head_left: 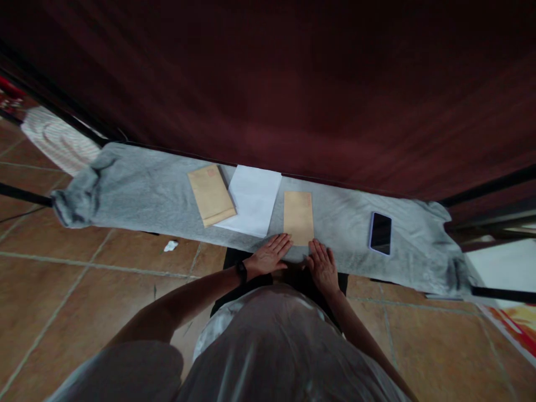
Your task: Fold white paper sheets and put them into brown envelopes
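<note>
A single brown envelope [298, 216] lies flat on the grey cloth in front of me. My left hand [270, 255] rests at its lower left corner, palm down with the fingers stretched out. At the lower right corner lies my right hand [323, 265], also flat, its fingertips touching or close to the envelope's edge. Neither hand grips anything. Left of this envelope are white paper sheets [254, 198]. A stack of brown envelopes [211, 194] partly overlaps the sheets on their left side.
A phone [381, 233] with a pale purple edge lies on the grey cloth [138, 187] at the right. A dark red panel [268, 89] rises behind the cloth-covered surface. A white scrap [171, 245] lies on the tiled floor [104, 301].
</note>
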The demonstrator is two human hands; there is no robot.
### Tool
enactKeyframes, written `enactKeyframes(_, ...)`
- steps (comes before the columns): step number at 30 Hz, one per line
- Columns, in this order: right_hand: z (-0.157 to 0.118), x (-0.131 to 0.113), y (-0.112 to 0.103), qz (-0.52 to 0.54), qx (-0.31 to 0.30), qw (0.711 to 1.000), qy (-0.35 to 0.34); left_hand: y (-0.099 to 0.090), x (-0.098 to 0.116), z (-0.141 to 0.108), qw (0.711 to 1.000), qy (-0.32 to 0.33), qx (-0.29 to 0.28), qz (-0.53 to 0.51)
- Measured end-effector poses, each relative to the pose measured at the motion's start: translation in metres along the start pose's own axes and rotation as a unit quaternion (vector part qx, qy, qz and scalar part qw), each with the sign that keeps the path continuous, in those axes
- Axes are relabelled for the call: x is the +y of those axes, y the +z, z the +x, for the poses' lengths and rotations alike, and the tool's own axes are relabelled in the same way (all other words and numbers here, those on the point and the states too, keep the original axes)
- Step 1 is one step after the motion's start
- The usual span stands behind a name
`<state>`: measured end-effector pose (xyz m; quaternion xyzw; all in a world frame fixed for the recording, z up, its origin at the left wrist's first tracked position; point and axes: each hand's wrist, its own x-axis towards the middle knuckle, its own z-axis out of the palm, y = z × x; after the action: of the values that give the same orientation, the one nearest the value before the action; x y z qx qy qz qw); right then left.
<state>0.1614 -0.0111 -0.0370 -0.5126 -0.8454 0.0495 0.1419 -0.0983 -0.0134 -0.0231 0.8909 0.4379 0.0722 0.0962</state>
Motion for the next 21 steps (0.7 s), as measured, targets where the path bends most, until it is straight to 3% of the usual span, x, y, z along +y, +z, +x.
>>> enactKeyframes(6,0.004,-0.004,0.000,0.019,-0.001,1.000,0.023,0.005,0.010,0.006,0.989,-0.109,0.052,-0.083)
enactKeyframes(9,0.006,-0.005,0.000,0.025,0.001,0.999,0.028,0.008,0.015,0.022,0.957,-0.197,0.099,-0.189)
enactKeyframes(12,0.006,-0.006,0.001,0.026,0.004,0.999,0.034,0.008,0.020,0.040,0.877,-0.287,0.165,-0.348)
enactKeyframes(15,0.006,-0.007,0.002,0.024,0.007,0.999,0.035,0.005,0.023,0.052,0.741,-0.372,0.212,-0.518)
enactKeyframes(17,0.006,-0.008,0.002,0.024,0.010,0.999,0.036,0.003,0.023,0.055,0.669,-0.413,0.226,-0.575)
enactKeyframes(18,0.006,-0.008,0.002,0.024,0.012,0.999,0.038,0.001,0.022,0.056,0.652,-0.425,0.228,-0.585)
enactKeyframes(21,0.007,-0.009,0.001,0.025,0.014,0.999,0.040,-0.003,0.017,0.058,0.641,-0.434,0.217,-0.594)
